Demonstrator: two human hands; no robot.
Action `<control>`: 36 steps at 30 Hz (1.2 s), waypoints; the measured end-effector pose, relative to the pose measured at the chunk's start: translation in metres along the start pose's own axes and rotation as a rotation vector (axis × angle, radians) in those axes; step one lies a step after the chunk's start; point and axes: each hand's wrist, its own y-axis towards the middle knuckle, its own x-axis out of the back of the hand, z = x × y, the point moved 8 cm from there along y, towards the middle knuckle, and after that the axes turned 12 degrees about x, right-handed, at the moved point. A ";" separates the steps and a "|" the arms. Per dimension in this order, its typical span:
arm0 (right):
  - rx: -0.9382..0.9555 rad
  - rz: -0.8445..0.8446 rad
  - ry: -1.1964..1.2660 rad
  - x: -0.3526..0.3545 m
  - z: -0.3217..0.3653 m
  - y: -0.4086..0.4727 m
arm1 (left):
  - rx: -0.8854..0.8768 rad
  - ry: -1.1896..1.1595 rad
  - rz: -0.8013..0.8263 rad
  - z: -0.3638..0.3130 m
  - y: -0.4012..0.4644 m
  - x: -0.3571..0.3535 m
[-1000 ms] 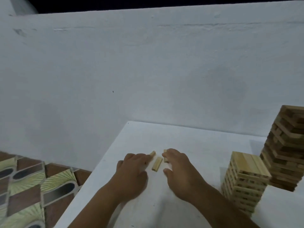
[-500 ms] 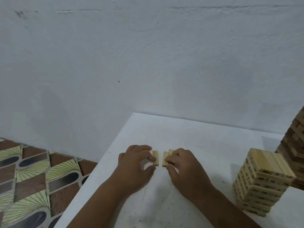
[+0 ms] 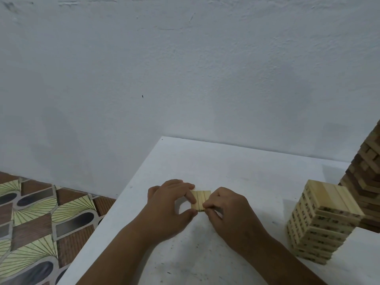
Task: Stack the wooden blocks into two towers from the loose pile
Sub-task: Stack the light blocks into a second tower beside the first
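the white desk (image 3: 236,171) stands against a pale wall (image 3: 185,68). on it, far right of my hands, is a tall dark tower (image 3: 368,177), and a shorter light tower (image 3: 320,221) stands just in front of that. my left hand (image 3: 170,204) and right hand (image 3: 230,210) pinch three blocks (image 3: 200,199) lying flat, side by side and touching, between my grips.

White table (image 3: 236,165) pushed up against a pale, rough-plastered wall (image 3: 185,68), far corner at the wall's foot. On that wall, above and left of the table corner, 1 small dark speck (image 3: 142,96). Left of the table, lower down, tiled floor (image 3: 30,219) patterned in brown, cream fans and dark ovals. Dim, even light throughout.
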 end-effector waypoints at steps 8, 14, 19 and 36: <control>-0.020 0.029 0.035 0.007 0.000 -0.011 | -0.034 -0.050 0.044 -0.009 -0.002 -0.001; -0.038 0.060 0.075 0.015 0.001 -0.020 | -0.064 -0.074 0.066 -0.019 -0.006 -0.004; -0.090 0.015 0.064 0.019 0.001 -0.024 | -0.059 -0.041 0.079 -0.025 -0.007 -0.007; -0.091 -0.006 0.123 0.017 0.007 -0.035 | -0.139 -0.074 0.075 -0.030 -0.019 -0.004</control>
